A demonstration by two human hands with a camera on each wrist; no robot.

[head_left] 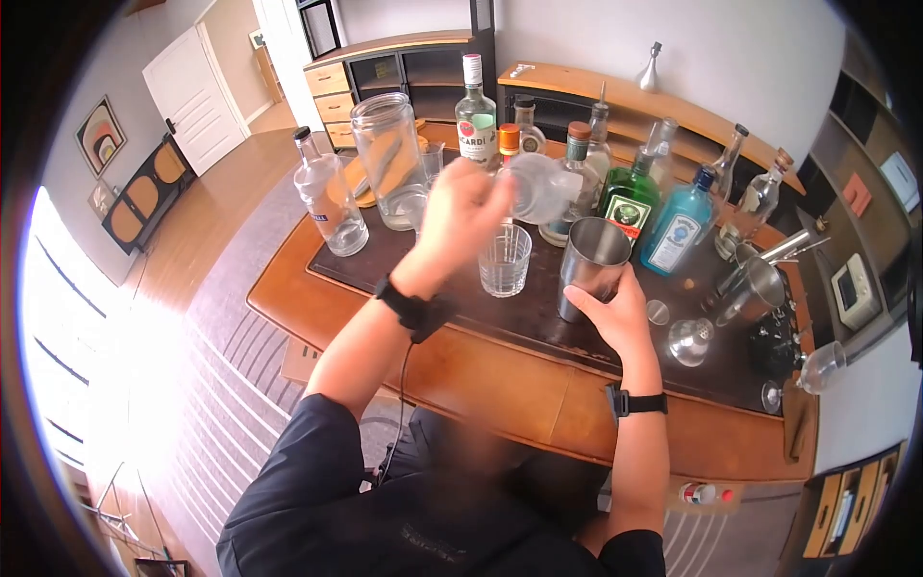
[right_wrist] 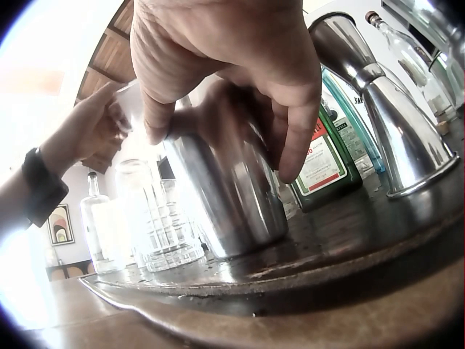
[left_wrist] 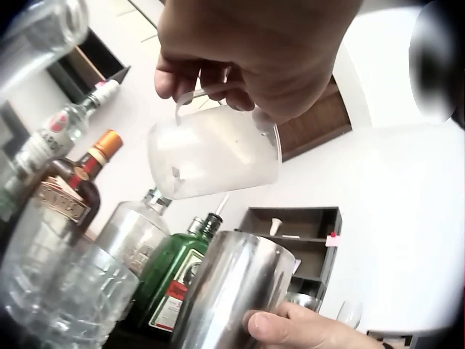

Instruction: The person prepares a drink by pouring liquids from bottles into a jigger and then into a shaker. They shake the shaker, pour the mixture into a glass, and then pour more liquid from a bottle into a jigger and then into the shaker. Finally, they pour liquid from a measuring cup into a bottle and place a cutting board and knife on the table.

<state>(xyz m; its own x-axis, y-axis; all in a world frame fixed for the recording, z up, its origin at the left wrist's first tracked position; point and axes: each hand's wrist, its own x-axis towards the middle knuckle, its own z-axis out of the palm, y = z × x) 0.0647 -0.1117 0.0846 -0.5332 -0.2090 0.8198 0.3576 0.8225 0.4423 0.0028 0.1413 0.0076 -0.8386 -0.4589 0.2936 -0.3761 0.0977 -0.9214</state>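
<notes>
My left hand is raised over the table and grips the handle of a clear, cloudy-walled cup. In the left wrist view the cup hangs tilted, above the metal shaker tin. My right hand holds that tin low on its side, thumb toward me. The tin stands leaning slightly on the dark table mat, its mouth facing up; its inside bottom is hidden. Just left of the tin stands a cut-glass tumbler, below my left hand.
Behind stand several bottles, among them a green one and a blue one. A large glass jar and a clear bottle are at left. At right are a strainer, a metal jigger and a stemmed glass.
</notes>
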